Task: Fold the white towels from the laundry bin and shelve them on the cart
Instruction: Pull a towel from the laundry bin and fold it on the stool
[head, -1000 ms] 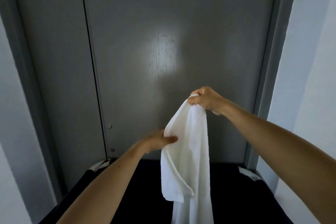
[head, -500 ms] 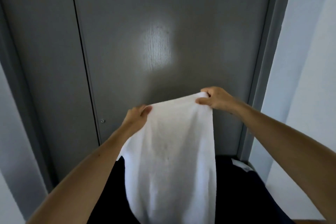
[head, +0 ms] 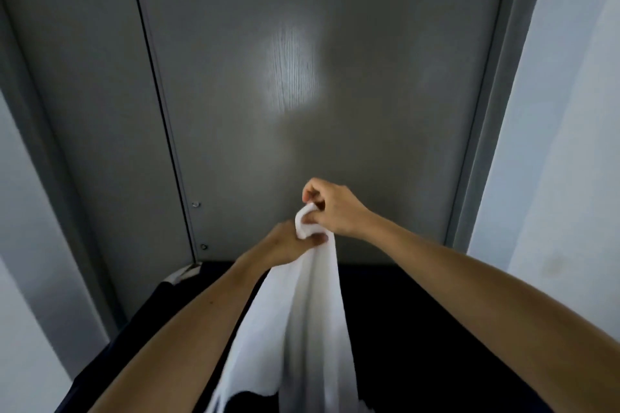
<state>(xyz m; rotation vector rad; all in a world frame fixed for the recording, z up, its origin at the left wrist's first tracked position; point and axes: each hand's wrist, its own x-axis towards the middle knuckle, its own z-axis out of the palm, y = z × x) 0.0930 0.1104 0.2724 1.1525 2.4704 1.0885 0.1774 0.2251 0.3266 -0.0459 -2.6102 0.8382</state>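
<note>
A white towel point(head: 302, 318) hangs doubled over in front of me, its two top corners pinched together. My left hand point(head: 285, 245) grips the top edge from the left and below. My right hand point(head: 332, 208) pinches the same bunched corners from the right, touching the left hand. The towel drapes down over the dark laundry bin point(head: 436, 329) and its lower end runs out of view at the bottom. The cart is not in view.
A grey door point(head: 302, 77) with a vertical seam stands close behind the bin. Pale walls point(head: 570, 144) flank it on both sides. A light strap or tag point(head: 184, 273) shows at the bin's far left corner.
Half a second ago my hands held the towel's top edge spread wide. They have since come together, bringing the two corners to meet, so the towel now hangs folded in half lengthwise.
</note>
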